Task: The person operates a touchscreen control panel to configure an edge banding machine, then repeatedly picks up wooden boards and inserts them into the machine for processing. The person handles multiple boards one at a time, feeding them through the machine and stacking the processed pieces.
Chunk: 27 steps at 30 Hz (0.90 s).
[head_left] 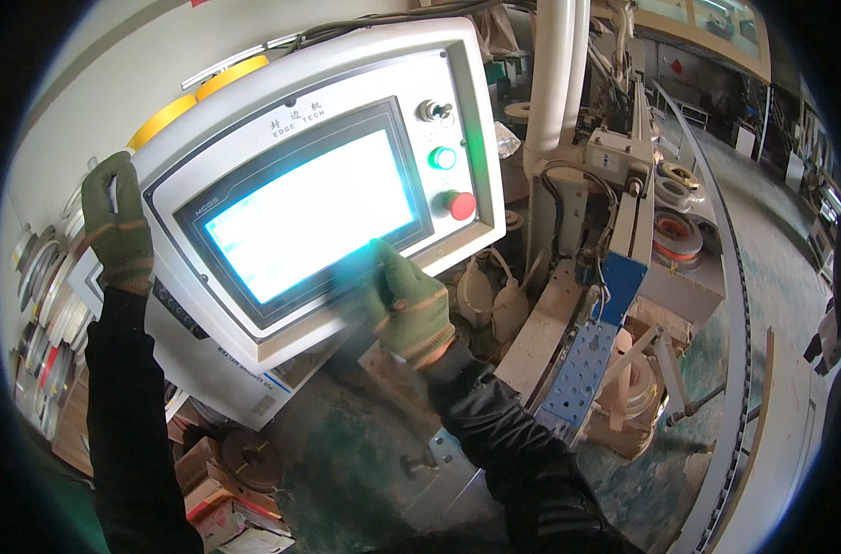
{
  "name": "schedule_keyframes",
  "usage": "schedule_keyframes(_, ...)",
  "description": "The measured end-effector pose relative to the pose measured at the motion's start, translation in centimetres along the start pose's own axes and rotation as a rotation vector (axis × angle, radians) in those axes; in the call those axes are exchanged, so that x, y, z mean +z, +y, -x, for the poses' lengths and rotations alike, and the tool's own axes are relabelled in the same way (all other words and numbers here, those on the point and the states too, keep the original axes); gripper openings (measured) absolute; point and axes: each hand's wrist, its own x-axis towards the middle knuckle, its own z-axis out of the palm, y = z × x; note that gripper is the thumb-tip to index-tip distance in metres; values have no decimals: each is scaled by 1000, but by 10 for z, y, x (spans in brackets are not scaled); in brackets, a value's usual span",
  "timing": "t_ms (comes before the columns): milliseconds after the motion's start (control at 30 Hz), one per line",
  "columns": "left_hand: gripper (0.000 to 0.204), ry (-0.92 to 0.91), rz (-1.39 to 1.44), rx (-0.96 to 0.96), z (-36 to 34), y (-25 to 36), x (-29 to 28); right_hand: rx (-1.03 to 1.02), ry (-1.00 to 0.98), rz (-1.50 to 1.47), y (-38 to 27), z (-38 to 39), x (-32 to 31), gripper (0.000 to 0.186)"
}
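A white-framed control panel (pixel 469 138) holds a bright touchscreen (pixel 305 208), its contents washed out, beside a key switch (pixel 435 110), a lit green button (pixel 444 158) and a red knob (pixel 460 205). My left hand (pixel 116 217), in an olive glove, grips the panel's left edge with closed fingers. My right hand (pixel 407 314), gloved alike, is at the screen's lower right, fingers curled and a fingertip at the glass. Two yellow rolls (pixel 231 76) show behind the panel's top.
Stacked banding rolls (pixel 47 286) line the left. Right of the panel stand white pipes (pixel 552 74), a blue perforated plate (pixel 573 383), more rolls (pixel 670 240) and a long curved rail (pixel 736 305). Cartons (pixel 208 466) lie below. Part of another person (pixel 822 337) shows at the far right.
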Motion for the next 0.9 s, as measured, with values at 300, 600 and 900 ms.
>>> schedule_keyframes(300, 27, 3, -64, 99, 1, -7, 3, -94, 68, -4, 10, -2, 5, 46)
schedule_keyframes(600, 25, -15, 245, -233, 0, 6, 1, -62, 7, 14, 15, -26, 1, 52)
schedule_keyframes(900, 37, 0, 245, -67, -10, 20, -15, -112, 21, 63, 5, -32, -5, 51)
